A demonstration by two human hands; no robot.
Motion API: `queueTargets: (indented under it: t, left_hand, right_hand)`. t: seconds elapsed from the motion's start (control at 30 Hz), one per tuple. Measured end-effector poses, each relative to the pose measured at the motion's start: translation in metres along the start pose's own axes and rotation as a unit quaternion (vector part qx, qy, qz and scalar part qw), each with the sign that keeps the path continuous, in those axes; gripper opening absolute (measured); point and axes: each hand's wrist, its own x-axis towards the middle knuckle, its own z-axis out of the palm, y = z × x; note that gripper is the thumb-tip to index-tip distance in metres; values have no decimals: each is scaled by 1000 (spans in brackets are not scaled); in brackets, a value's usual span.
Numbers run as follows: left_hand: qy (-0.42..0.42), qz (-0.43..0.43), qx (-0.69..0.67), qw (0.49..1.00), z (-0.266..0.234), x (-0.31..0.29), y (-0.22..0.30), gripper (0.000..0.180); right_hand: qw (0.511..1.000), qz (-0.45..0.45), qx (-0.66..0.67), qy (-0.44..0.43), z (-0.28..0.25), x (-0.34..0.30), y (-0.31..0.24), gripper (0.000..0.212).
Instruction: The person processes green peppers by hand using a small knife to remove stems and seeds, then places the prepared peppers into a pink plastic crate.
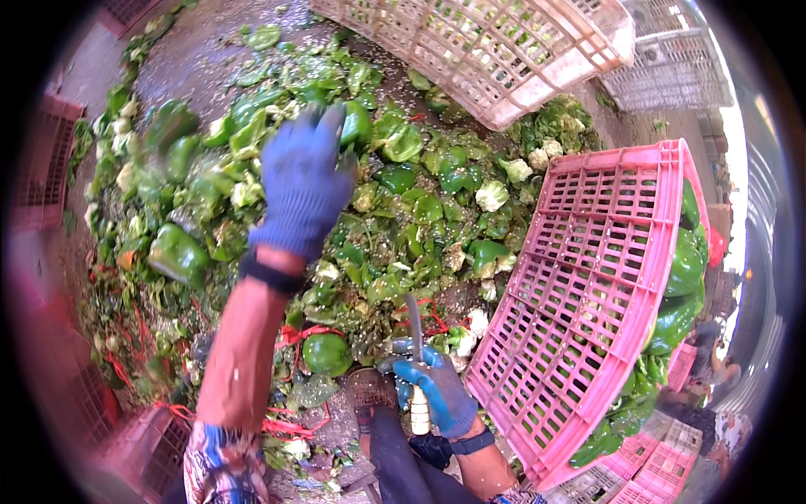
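Observation:
My left hand (305, 181), in a blue knit glove, reaches out over a heap of green pepper scraps. Its fingers are spread and slightly blurred, and nothing shows in them. A green bell pepper piece (357, 124) lies just beyond its fingertips. To its left is a blurred green pepper (172, 126), and below that a larger green bell pepper (178, 254). My right hand (443, 388), in a grey and blue coated glove, stays close to my knees. It is closed round a knife (416, 323) with a pale ribbed handle, the narrow curved blade pointing up and away.
A pink crate (579, 294) full of green peppers stands tilted at my right. A dirty white crate (504, 50) leans at the far side. Pepper scraps (420, 193), seeds and red ties (294, 428) cover the ground. More crates (50, 160) stand at the left. People (714, 361) are at the far right.

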Motion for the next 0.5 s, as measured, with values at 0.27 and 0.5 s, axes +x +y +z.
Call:
queueTargets:
  t: [0.27,0.5]
  left_hand:
    - [-319,158,127,926,73,62,31,75]
    - [-347,132,123,920,97,67,42,59]
  right_hand:
    - [991,44,98,79,-9,24,-8,42]
    - [994,57,35,83,-13,26,-6,44]
